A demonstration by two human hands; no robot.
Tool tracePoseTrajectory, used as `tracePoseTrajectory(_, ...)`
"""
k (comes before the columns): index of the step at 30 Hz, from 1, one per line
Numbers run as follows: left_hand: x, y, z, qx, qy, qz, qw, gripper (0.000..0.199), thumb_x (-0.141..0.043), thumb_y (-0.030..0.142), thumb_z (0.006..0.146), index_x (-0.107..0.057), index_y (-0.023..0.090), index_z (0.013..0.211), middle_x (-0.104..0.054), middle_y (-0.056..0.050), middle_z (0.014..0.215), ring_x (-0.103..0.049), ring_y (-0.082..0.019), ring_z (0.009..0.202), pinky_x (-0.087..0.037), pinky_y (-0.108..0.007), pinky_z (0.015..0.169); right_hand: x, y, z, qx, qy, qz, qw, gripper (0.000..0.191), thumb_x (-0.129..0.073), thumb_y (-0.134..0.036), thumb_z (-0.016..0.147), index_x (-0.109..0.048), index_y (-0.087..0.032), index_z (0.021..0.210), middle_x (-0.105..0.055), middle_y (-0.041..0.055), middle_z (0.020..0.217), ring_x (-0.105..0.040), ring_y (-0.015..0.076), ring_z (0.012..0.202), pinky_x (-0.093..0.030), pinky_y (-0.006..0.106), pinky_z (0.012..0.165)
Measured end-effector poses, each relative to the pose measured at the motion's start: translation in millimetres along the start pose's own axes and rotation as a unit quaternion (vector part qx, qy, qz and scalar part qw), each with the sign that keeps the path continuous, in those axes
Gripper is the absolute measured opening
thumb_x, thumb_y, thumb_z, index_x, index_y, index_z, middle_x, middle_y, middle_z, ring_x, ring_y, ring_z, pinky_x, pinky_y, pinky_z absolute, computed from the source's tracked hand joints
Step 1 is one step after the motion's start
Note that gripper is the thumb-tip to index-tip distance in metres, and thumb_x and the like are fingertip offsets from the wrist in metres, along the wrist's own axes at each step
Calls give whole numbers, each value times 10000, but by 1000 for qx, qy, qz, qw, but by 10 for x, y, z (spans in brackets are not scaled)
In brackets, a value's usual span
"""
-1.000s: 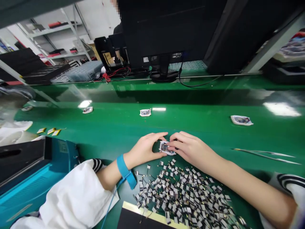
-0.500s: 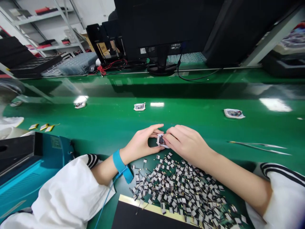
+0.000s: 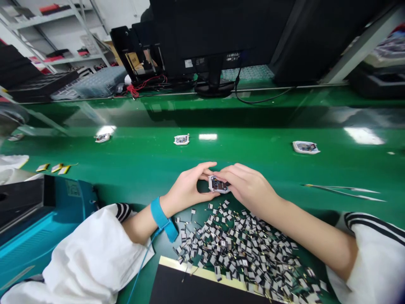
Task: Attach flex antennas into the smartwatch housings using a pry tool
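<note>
One case (image 3: 218, 185), filled but uncovered, toward near edge of table (image 3: 145, 147) — left hand (image 3: 186, 185), grip closed round it; right hand (image 3: 248, 183), grip bunched against it, hold unclear — parts (image 3: 223, 243) heaped loose.

Solid glossy green runs the bench (image 3: 249, 152) all round the small case (image 3: 217, 185), itself white-rimmed with a dark, speckled inside. Just nearer than the case I see a scatter of little pieces (image 3: 245, 249), grey and black flecked with gold, then a black sheet (image 3: 193, 285) edged pale yellow. Left of the case: a teal wrist strap (image 3: 159, 212), a white sleeve (image 3: 85, 253) striped black, a bright-blue box (image 3: 71, 215). Beyond it, a black monitor (image 3: 228, 29).
</note>
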State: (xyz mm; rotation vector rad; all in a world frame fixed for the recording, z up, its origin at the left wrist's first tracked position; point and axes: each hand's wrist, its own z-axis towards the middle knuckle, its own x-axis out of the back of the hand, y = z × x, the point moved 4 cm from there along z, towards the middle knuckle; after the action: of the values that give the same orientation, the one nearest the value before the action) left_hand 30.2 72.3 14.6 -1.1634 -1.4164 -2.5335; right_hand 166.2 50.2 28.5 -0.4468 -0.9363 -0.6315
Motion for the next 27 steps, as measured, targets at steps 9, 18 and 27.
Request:
tracePoseTrajectory(9,36,15,-1,10,40,11,999,561,-692,203,640,-421,172,1130,-626,-15,973,-616,-95,833,-514,-199,808,37,-4,95,-22,40,-27,999,169,-472,-187,839,-601,-128,747,-571,39,713,-462,136,660,-390,264,599)
tracePoseTrajectory(18,44,8,7,14,53,-90,994,535,-699,195,638,-433,156,1101,-622,-30,967,-622,-92,843,-522,-178,810,-59,177,70,-97,79,229,965,28,-567,-157,782,-586,-153,763,-561,13,731,-502,92,704,-418,215,624)
tracePoseTrajectory(27,-15,-58,7,64,17,-95,993,509,-686,141,628,-419,156,1061,-627,-15,916,-621,-83,822,-529,-168,784,-113,70,28,43,-18,-55,997,235,-411,-246,848,-585,-159,715,-539,39,722,-401,134,640,-335,274,588)
